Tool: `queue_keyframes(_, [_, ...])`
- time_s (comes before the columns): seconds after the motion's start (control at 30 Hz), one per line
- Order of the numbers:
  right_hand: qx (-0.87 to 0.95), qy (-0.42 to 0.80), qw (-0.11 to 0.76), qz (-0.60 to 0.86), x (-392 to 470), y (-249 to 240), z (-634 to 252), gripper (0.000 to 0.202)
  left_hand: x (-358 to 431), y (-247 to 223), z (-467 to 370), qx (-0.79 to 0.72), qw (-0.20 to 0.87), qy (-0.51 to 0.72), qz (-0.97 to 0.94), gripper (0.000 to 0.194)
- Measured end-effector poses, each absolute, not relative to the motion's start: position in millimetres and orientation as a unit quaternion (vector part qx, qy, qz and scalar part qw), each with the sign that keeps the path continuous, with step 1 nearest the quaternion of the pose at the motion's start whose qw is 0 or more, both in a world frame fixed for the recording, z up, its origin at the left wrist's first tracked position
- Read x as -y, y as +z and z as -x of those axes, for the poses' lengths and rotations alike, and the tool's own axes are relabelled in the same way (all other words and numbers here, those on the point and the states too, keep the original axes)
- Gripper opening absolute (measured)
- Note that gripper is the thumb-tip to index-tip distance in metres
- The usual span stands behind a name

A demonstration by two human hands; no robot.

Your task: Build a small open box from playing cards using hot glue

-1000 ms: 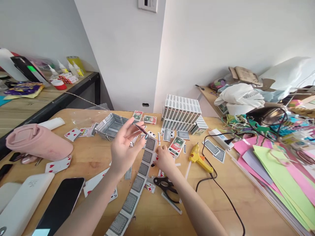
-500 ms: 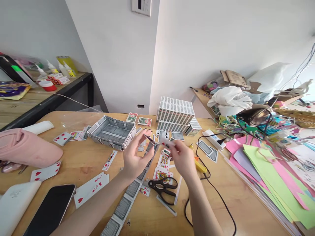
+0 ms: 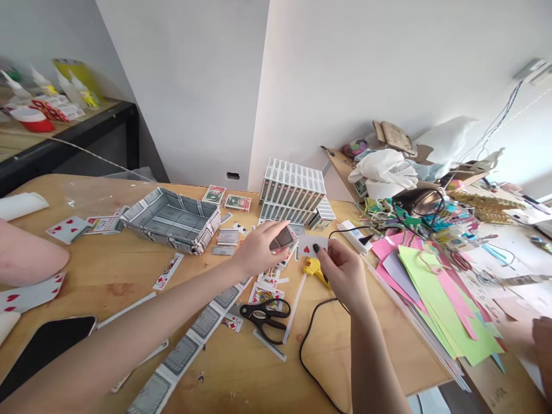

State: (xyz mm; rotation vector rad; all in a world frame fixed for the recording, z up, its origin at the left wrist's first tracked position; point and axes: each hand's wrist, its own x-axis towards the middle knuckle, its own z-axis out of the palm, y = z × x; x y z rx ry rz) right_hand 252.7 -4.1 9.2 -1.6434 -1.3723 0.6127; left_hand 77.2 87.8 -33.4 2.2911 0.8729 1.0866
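My left hand (image 3: 261,248) is curled around a patterned-back playing card (image 3: 282,238), which looks bent; its fingers partly cover it. Between thumb and finger of my right hand (image 3: 345,270) is a white playing card (image 3: 307,247) with a red heart. A yellow glue gun (image 3: 314,268) lies just below that card. Beneath my left forearm runs a long strip of joined cards (image 3: 181,351), face down. Black-handled scissors (image 3: 265,316) rest beside the strip, near face-up cards (image 3: 265,294).
An open tray made of cards (image 3: 172,221) stands at the left, and stacked card boxes (image 3: 293,187) at the back. A power strip (image 3: 354,236) and coloured paper (image 3: 440,293) are on the right. A phone (image 3: 52,345) lies front left. Another person's hand (image 3: 542,345) shows at the right edge.
My hands have moved apart and to the right, the heart card now held away from the left hand's card. The view has turned right, bringing another person's hand into sight.
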Motion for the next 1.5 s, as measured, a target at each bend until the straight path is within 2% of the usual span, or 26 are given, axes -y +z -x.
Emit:
queue_keyframes(0.2, [0.543, 0.277, 0.376, 0.698, -3, -14, -272, 0.025, -90, -45, -83, -0.320, 0.231, 0.292, -0.871, 0.053])
queue_keyframes(0.37, [0.553, 0.274, 0.350, 0.704, -6, -25, -276, 0.022, -88, -52, -85, -0.329, 0.234, 0.255, -0.879, 0.056])
queue_keyframes(0.73, [0.577, 0.288, 0.334, 0.688, -18, -36, -271, 0.027, -84, -60, -88, -0.325, 0.259, 0.262, -0.871, 0.053])
queue_keyframes(1.0, [0.575, 0.313, 0.306, 0.691, -22, -37, -278, 0.020, -86, -63, -87, -0.326, 0.270, 0.245, -0.872, 0.054])
queue_keyframes(1.5, [0.560, 0.317, 0.326, 0.692, -28, -38, -273, 0.025, -83, -67, -86, -0.316, 0.287, 0.248, -0.870, 0.054])
